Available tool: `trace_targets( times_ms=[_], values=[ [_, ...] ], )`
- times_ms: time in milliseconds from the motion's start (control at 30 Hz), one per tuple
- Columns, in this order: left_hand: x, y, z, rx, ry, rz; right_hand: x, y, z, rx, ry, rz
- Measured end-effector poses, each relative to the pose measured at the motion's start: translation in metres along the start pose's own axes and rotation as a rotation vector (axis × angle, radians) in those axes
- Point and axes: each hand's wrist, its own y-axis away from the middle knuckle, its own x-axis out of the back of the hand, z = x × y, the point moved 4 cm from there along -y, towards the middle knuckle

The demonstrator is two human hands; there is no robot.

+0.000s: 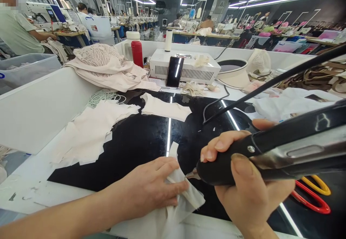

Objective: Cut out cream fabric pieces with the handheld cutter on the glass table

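Note:
My left hand (151, 186) lies over a cream fabric piece (190, 197) near the front of a black glossy board (140, 152). Its fingers are spread and press on the cloth, part of which they hide. My right hand (248, 185) is closed around a black handheld tool (221, 165) with a metal lever along its side. The tool's thin metal tip (192, 174) points left and meets or nearly meets the fabric beside my left fingers. Whether it touches, I cannot tell. A cream fabric strip (166, 108) and a fabric stack (89, 134) lie farther back.
Scissors (316, 195) with red and yellow handles lie at right. A black cable (270, 84) crosses above the board. Behind stand a vented white box (156, 64), a phone (174, 71) and a red bottle (137, 53). At far left sits another person (18, 30).

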Motion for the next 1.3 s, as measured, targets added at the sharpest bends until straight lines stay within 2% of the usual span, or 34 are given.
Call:
trace_targets(
  times_ms=[333, 533, 733, 1100, 1300],
  values=[
    [-0.002, 0.001, -0.002, 0.007, 0.007, 0.025, -0.007, -0.004, 0.007, 0.031, -0.010, -0.017],
    [0.003, 0.002, -0.008, 0.001, -0.006, 0.064, -0.004, -0.004, 0.010, 0.046, 0.016, -0.022],
    [0.004, 0.007, -0.022, -0.019, 0.025, 0.026, -0.002, -0.004, 0.009, 0.043, 0.027, -0.031],
    [0.004, 0.004, -0.024, -0.099, 0.039, 0.068, -0.004, -0.005, 0.007, 0.012, 0.028, -0.036],
    [0.005, 0.005, -0.027, -0.069, 0.060, 0.017, -0.005, -0.006, 0.006, 0.013, 0.045, -0.006]
  ],
)
